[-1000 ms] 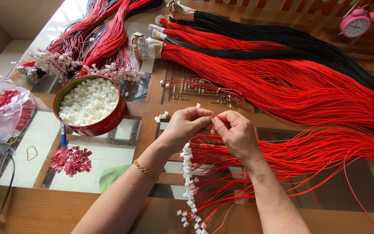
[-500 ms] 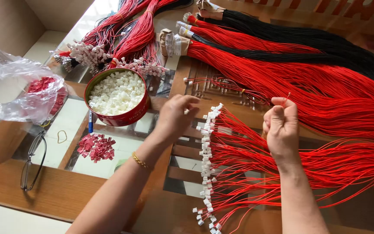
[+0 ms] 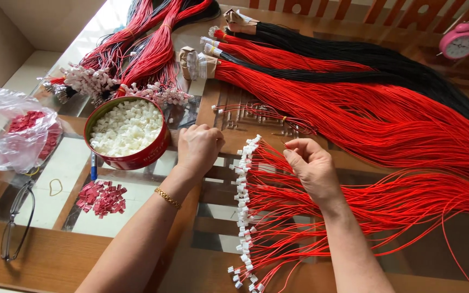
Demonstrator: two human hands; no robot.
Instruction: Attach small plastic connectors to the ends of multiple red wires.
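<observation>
My left hand (image 3: 199, 146) rests on the glass table with its fingers curled into a loose fist, just right of a round red tin (image 3: 137, 160) full of small white plastic connectors (image 3: 126, 127). Whether a connector is inside the fist is hidden. My right hand (image 3: 311, 169) pinches the end of a thin red wire (image 3: 285, 143) between thumb and forefinger. Between and below the hands lies a fan of red wires (image 3: 397, 209), their ends capped with white connectors in a column (image 3: 243, 206).
Long bundles of red wire (image 3: 354, 108) and black wire (image 3: 386, 59) cross the table's far side. Finished bundles (image 3: 137, 49) lie top left. A plastic bag (image 3: 12, 135), glasses (image 3: 17, 222), red connectors (image 3: 102, 196) and a pink alarm clock (image 3: 461, 42) are around.
My hands, joined over a wire end a second ago, have separated. The left went toward the tin and curled shut; the right now pinches a loose wire end.
</observation>
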